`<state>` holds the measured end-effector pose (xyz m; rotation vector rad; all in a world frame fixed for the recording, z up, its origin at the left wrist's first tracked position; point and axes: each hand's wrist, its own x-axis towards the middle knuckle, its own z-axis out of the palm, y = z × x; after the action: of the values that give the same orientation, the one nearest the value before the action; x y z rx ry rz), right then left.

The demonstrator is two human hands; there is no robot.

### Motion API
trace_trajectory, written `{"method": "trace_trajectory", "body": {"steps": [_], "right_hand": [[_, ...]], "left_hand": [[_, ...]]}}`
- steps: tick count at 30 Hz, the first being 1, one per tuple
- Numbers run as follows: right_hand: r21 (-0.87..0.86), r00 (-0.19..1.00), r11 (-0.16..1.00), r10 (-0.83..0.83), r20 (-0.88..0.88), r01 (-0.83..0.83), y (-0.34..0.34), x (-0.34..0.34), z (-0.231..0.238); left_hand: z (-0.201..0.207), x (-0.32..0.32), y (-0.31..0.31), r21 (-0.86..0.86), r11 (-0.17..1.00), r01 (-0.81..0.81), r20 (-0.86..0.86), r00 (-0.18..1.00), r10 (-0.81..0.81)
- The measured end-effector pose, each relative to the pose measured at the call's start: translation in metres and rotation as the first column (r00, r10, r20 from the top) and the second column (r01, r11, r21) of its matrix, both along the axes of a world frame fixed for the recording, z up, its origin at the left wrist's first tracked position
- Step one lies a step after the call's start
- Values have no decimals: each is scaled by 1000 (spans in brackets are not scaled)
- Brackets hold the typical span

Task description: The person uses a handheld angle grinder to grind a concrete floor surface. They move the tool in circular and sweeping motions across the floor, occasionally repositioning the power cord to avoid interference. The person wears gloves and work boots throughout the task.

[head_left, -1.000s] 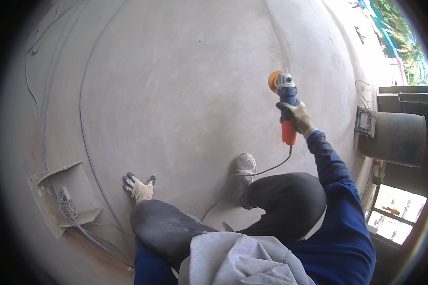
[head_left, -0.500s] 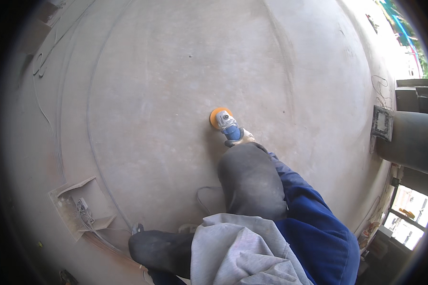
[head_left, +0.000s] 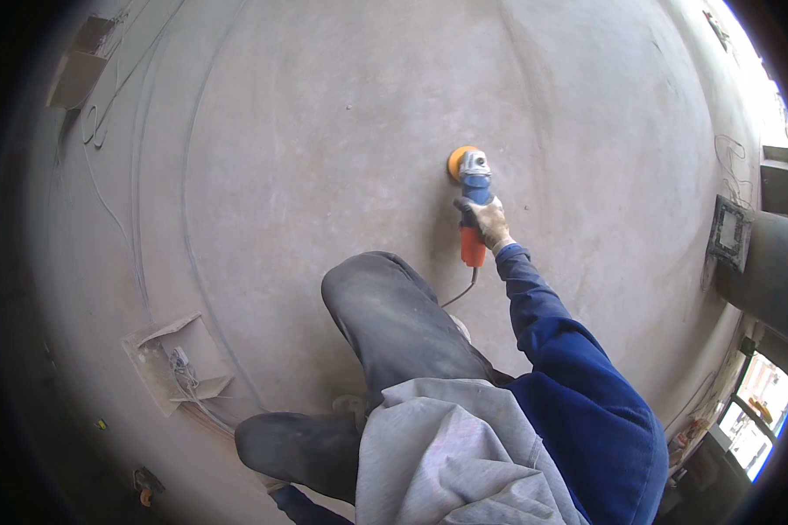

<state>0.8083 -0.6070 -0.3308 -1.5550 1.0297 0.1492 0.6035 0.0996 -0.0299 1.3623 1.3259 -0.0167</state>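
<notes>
My right hand, in a whitish glove with dark finger parts, is wrapped round the body of an angle grinder. The tool has a silver head, a blue body and an orange-red rear end, from which a dark cord trails down. Its yellow-orange disc lies against a broad grey surface. Beyond my bent knee, the right arm is stretched out. At the lower left, a dark blue sleeve ends in a sliver of what looks like my left hand; its fingers are hidden behind my leg.
An opened carton-like box with pale cables stands at the left, and long thin cords run along that side. At the right are a dusty square frame and a large grey cylindrical container. My bent knee rises at the centre.
My right hand and the grinder have moved up and to the right across the surface. My knee has shifted left, so the tool's orange-red rear and cord now show.
</notes>
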Motion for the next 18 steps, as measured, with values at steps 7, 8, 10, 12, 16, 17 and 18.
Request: {"method": "trace_trajectory", "body": {"steps": [7, 8, 10, 12, 16, 17, 18], "right_hand": [[-12, 934, 939, 340, -111, -344, 54, -42, 4], [-9, 950, 955, 295, -100, -297, 55, -45, 14], [-6, 986, 989, 144, -84, -145, 32, -61, 19], [-26, 999, 999, -29, -42, 28, 10, -78, -10], [-4, 956, 956, -294, -2, 294, -13, -75, -3], [6, 951, 951, -308, -7, 308, -15, -71, -3], [12, 945, 945, -326, -18, 326, -17, -72, -5]], "left_hand": [[87, 77, -20, 148, 963, 225, 371, 890, -265], [100, 87, -29, 215, 937, 276, 392, 854, -342], [101, 141, -64, 399, 802, 444, 357, 730, -582], [115, 185, -112, 607, 609, 511, 268, 590, -762], [141, 247, -193, 693, 306, 653, 143, 291, -946], [140, 262, -215, 683, 229, 693, 125, 198, -972], [135, 276, -237, 668, 146, 730, 108, 99, -989]]}}
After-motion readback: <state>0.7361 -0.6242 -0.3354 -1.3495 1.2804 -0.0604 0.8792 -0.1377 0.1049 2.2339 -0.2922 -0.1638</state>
